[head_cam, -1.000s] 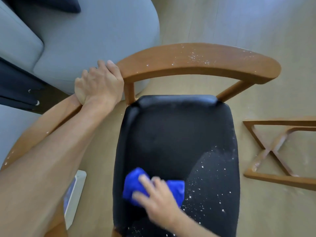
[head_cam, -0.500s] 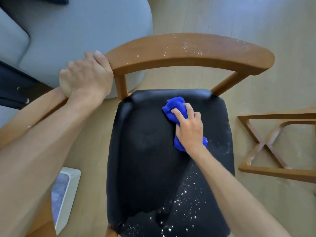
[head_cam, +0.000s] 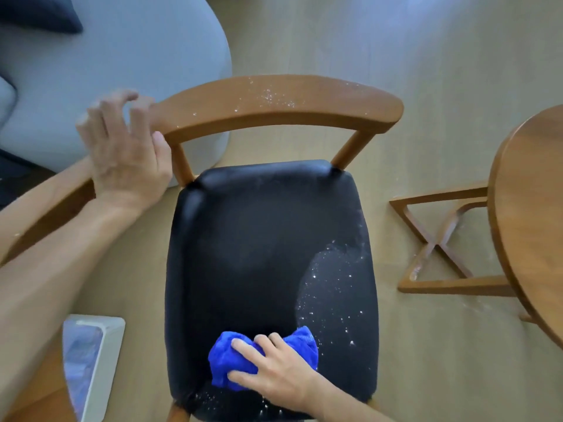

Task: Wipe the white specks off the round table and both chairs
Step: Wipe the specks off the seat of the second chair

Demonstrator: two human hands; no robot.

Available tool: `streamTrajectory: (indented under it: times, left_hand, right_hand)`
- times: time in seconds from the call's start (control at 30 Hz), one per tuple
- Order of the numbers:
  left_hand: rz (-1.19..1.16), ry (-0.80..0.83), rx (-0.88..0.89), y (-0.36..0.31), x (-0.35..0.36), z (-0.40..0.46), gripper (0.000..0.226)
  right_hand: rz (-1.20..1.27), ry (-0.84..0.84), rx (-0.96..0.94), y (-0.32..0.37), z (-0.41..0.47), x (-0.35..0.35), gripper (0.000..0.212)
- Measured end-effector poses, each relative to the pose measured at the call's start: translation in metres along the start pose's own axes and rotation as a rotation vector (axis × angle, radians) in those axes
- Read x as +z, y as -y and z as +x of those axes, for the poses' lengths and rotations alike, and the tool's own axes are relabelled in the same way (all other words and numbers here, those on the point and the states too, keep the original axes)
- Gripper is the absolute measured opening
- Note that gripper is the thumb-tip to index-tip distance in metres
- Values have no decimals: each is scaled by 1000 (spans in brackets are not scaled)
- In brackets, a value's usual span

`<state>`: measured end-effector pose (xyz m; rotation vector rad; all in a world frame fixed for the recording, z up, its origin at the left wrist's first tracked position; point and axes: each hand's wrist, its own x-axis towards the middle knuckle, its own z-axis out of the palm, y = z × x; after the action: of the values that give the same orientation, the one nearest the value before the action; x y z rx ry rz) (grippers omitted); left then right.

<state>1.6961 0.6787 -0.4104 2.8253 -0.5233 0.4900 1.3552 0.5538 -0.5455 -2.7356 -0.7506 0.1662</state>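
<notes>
Both forearms and hands are bare, unsleeved.

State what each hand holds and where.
Right hand grips the bunched blue cloth over its middle. Left hand holds nothing, fingers lifted beside the chair backrest.

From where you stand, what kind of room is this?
Probably a home living or dining area. A grey sofa sits just behind a wooden chair with a black padded seat, a round wooden table stands beside it, and the floor is pale wood.
</notes>
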Motion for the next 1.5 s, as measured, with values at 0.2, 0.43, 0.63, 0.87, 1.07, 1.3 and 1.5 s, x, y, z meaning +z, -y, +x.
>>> streamTrajectory:
  times: [0.2, 0.43, 0.63, 0.87, 1.07, 1.3, 1.5]
  left_hand:
    - [-128, 429, -50, -39, 59, -113, 51]
    - [25, 592, -127, -31, 118, -189, 64]
    - [56, 558, -136, -31, 119, -192, 64]
    - [63, 541, -131, -31, 122, -192, 64]
    - [55, 507, -134, -32, 123, -192, 65]
    - [52, 483, -137, -31, 126, -193, 64]
    - [51, 481, -153, -32, 127, -193, 64]
  right_hand:
    - [21, -79, 67, 3, 11, -3, 28]
    - [5, -188, 50, -41, 12, 0, 31]
    - [-218, -394, 491, -219, 11, -52, 50]
    - [-115, -453, 799, -175, 20, -42, 48]
    - [35, -149, 106, -34, -41, 2, 27]
    - [-69, -393, 354, -202, -14, -45, 42]
    - [83, -542, 919, -279, 25, -57, 53]
